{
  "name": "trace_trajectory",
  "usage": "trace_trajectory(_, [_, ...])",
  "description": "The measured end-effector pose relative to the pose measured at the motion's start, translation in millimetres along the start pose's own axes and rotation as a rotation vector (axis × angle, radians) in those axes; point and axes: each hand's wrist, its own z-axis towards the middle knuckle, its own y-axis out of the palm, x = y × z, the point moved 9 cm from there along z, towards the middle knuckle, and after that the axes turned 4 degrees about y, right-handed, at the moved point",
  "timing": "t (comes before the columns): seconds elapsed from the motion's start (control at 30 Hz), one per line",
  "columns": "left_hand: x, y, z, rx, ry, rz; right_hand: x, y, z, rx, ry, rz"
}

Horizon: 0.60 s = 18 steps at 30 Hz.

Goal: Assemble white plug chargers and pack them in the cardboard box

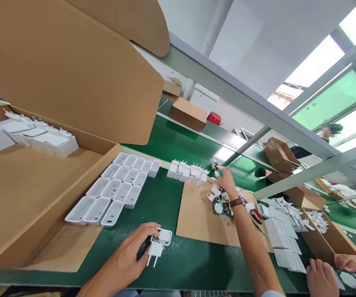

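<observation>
Closest to us, the worker's left hand is curled with thumb and fingers pinched around a small white casing, held just above the green surface; a white plug piece with two slim prongs sits against it, pointing downward. The right hand stretches out over the far edge of a cardboard sheet, fingers bent toward a small part at their tips; from where I'm standing I cannot tell whether it is gripped.

The left fingers cover some of the casing, and what lies inside is too small to read. The right forearm hides part of a heap of circuit boards and the tools beside it, one with a red handle. At the lower right, another person's hand is cut off by the edge of view.

Smooth, round-cornered plastic shells stand open-side up in rows, next to a large box of plain brown cardboard. A dark brown strap circles the right wrist.
</observation>
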Motion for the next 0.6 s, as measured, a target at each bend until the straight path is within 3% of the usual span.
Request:
trace_trajectory(0.2, [-4.0, -0.2, -1.0, 0.056, -0.009, -0.021, 15.2, 34.1, 42.0, -0.066, 0.082, -0.026])
trace_trajectory(0.33, [-7.9, 2.2, -4.6, 0.046, -0.051, -0.035, 20.5, 24.4, 41.6, -0.031, 0.127, 0.015])
trace_trajectory(0.47, [0.5, -2.1, -1.5, 0.037, -0.001, -0.014, 29.3, -15.2, -0.6, 0.017, 0.114, 0.089])
trace_trajectory(0.6, [8.9, -7.0, 4.4, 0.034, 0.066, 0.003, 27.3, -46.5, -83.2, -0.019, 0.047, 0.168])
